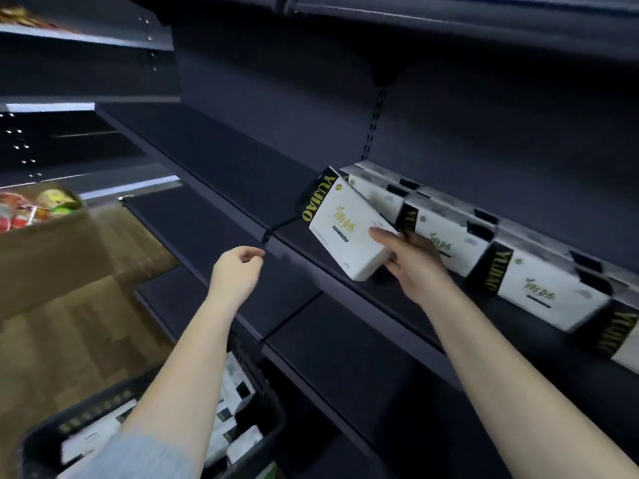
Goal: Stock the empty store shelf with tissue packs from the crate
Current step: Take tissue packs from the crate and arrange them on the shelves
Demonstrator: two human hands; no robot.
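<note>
My right hand (413,262) grips a white tissue pack (340,224) with a black end and gold lettering, tilted above the front of the dark shelf (221,157). Just to its right, a row of the same tissue packs (518,271) stands along the shelf, with more behind. My left hand (238,269) hangs in front of the shelf edge with fingers loosely curled, holding nothing. Below my left arm sits the black crate (266,402) with several tissue packs (238,399) inside.
The shelf's left stretch is bare dark metal. A lower shelf (345,344) juts out beneath. A cardboard box (45,250) of colourful goods stands at the left on the wood floor (76,340). Another shelf (449,25) hangs overhead.
</note>
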